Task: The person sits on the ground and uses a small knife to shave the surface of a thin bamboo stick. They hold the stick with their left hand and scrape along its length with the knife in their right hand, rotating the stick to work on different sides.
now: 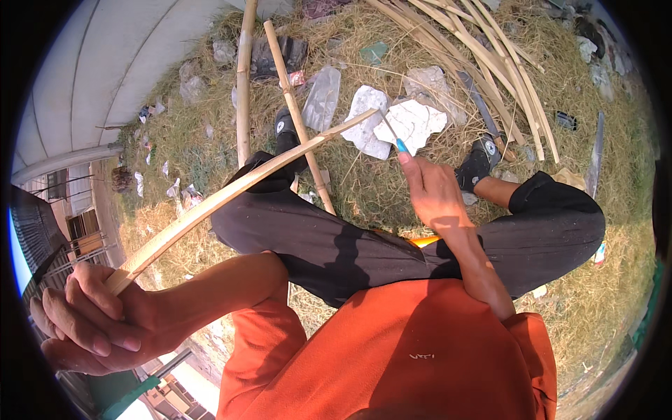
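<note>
My left hand (98, 315) is closed around the near end of a long split bamboo strip (210, 203). The strip slants up across my left leg, its thin far tip lying over a pale stone slab (364, 126). My right hand (435, 192) pinches a slim tool with a blue grip (401, 145). Its thin, dark shaft points up toward the strip's tip; whether the two touch I cannot tell, nor the tool's exact kind. Beneath the tool is a white cracked slab (414, 124).
Several split bamboo strips (504, 63) lie at the far right, beside a dark long blade (478, 101). Two bamboo poles (243, 84) (297, 112) stretch past my left foot. A grey metal blade (596, 154) rests on the dry grass at right. A pale curved wall (119, 63) rises at far left.
</note>
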### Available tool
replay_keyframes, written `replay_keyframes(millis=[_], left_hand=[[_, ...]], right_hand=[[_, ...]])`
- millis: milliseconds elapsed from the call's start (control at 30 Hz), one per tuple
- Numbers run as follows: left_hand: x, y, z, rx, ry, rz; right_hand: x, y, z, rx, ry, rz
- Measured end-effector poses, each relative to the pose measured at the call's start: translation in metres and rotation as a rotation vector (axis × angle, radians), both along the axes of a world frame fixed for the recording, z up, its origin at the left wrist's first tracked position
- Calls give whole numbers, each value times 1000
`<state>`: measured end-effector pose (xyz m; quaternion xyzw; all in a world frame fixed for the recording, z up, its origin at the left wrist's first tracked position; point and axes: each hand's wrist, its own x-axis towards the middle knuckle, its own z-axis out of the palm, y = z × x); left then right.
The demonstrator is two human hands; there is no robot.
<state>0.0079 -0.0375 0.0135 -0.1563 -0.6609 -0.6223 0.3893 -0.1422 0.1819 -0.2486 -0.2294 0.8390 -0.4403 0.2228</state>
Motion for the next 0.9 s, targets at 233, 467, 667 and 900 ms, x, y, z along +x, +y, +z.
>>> replay_keyframes(millis=[233,467,667,900], left_hand=[[2,10,0,42,-25,-52],[-1,15,-8,40,113,78],[-1,8,-4,68,74,57],[10,0,1,99,-28,-52]], right_hand=[[47,-45,62,-502,-200,285],[56,-61,48,-420,-114,230],[40,-15,-71,311,131,-19],[27,-2,0,-177,272,136]])
